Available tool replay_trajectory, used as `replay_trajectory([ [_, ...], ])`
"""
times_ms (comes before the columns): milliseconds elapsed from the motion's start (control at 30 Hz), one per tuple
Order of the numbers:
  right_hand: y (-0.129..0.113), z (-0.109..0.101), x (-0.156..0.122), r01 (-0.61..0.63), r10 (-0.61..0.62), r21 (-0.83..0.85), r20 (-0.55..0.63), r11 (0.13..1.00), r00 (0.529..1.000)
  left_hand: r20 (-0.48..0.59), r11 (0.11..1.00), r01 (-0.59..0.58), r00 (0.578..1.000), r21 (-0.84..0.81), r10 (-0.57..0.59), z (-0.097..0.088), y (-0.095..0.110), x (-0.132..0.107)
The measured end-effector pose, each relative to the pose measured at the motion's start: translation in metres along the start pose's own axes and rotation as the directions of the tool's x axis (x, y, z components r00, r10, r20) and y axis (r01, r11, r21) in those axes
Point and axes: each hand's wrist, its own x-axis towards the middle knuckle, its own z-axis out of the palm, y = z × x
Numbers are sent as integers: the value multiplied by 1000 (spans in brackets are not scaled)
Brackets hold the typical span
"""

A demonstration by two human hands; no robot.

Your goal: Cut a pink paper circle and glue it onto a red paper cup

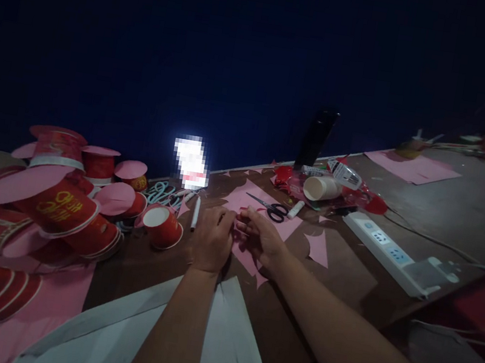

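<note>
My left hand point(211, 239) is closed, its fingers curled above the brown table. Close against it, my right hand point(261, 238) bends its fingers inward, thumb and fingertips drawn together. Whatever lies between the two hands is hidden and too dim to name. Under them spreads a cut pink paper sheet point(240, 193) with jagged edges. Black-handled scissors point(275, 211) rest on that paper, just beyond my right hand. A white marker point(195, 214) and a red paper cup point(163, 228) lie left of my left hand.
Red paper cups with pink discs point(64, 202) are heaped at the left. A glowing phone point(191, 162) leans at the back. Right of my hands lie a pink scrap point(318, 247), a bag of white cups point(322, 188) and a power strip point(385, 253). A white board point(110, 320) is nearest me.
</note>
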Motion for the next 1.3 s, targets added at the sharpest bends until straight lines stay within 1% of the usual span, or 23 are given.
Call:
replay_trajectory([
  [167, 4, -1, 7, 46, -46, -22, -6, 999, 999, 45, 996, -90, 995, -14, 91, 5, 6, 1],
  [233, 4, -3, 9, 73, -74, -61, -16, 995, 997, 77, 994, -96, 992, -58, 100, 5, 10, 1],
  [267, 3, -5, 10, 87, -89, -76, -31, 993, 996, 75, 993, -76, 994, -92, 83, 5, 12, 1],
  [333, 0, -6, 11, 108, -114, -90, -72, 990, 991, 24, 984, 27, 999, -178, -23, 3, 13, 2],
  [367, -1, -7, 10, 119, -126, -84, -88, 989, 988, -20, 967, 116, 992, -229, -123, 2, 13, 3],
  [400, -2, -7, 10, 132, -138, -71, -95, 989, 986, -55, 932, 224, 967, -286, -249, 2, 10, 4],
  [433, -3, -6, 9, 143, -148, -55, -94, 988, 985, -73, 873, 340, 919, -351, -387, 2, 7, 4],
  [467, -4, -6, 9, 155, -157, -37, -88, 987, 984, -65, 782, 450, 849, -431, -524, 4, 3, 4],
  [500, -4, -6, 9, 169, -170, -18, -82, 985, 982, -8, 649, 548, 761, -528, -649, 6, -1, 5],
  [533, -3, -6, 9, 181, -181, -2, -78, 983, 980, 100, 485, 620, 673, -617, -733, 10, -4, 5],
  [567, -2, -6, 10, 188, -187, 7, -74, 982, 980, 217, 302, 653, 590, -695, -777, 13, -7, 5],
  [600, -2, -6, 10, 190, -189, 9, -65, 982, 980, 350, 121, 659, 536, -743, -768, 16, -10, 5],
  [633, -1, -6, 10, 191, -190, 4, -52, 982, 980, 474, -45, 646, 508, -762, -719, 19, -10, 4],
  [667, 0, -6, 10, 191, -191, -6, -36, 982, 981, 564, -179, 621, 503, -763, -656, 22, -10, 4],
  [700, 1, -6, 10, 191, -192, -19, -19, 981, 981, 628, -284, 599, 505, -749, -592, 24, -9, 4],
  [733, 2, -5, 10, 192, -192, -34, -5, 981, 981, 672, -361, 583, 502, -728, -544, 24, -7, 4],
  [767, 3, -5, 9, 194, -194, -50, 5, 980, 981, 700, -410, 575, 494, -708, -516, 24, -4, 5],
  [867, 4, -3, 8, 212, -212, -125, 19, 969, 977, 736, -463, 577, 463, -673, -494, 20, 5, 7],
  [1000, 7, -1, 8, 260, -261, -241, 31, 935, 965, 745, -497, 557, 457, -666, -486, 16, 12, 9],
  [1100, 9, -2, 9, 308, -305, -282, 53, 909, 951, 741, -488, 560, 464, -670, -486, 19, 12, 8],
  [1167, 9, -3, 9, 321, -319, -301, 57, 898, 946, 736, -473, 568, 457, -673, -499, 22, 10, 7],
  [1233, 9, -4, 10, 306, -309, -321, 43, 896, 950, 730, -467, 569, 440, -677, -523, 25, 7, 6],
  [1300, 9, -4, 9, 280, -287, -342, 33, 897, 958, 722, -468, 558, 442, -686, -532, 26, 5, 6],
])
